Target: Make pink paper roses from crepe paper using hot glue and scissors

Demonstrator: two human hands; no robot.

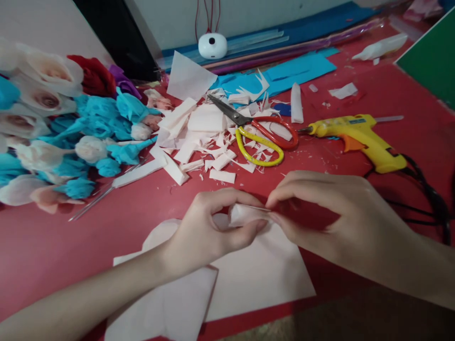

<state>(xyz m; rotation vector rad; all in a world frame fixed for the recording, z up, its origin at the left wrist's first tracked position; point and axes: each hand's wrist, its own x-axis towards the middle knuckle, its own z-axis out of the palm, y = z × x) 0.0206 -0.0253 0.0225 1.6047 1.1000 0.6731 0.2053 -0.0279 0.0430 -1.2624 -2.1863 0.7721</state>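
left hand (208, 227) and right hand (346, 213), both bare, with slender fingers (309, 189); left forearm (103, 289), bare and slim, tapering to a smooth wrist (165, 260); right forearm (424, 265), likewise bare, partly visible at right.

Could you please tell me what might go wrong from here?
The rolled paper, pinched in the left hand and right hand, could crease or come unrolled.

The glue gun points its nozzle at the nearby scissors, so reaching for them might mean brushing it; whether it is hot cannot be seen.

Loose paper scraps under the scissors could scatter when they are lifted.
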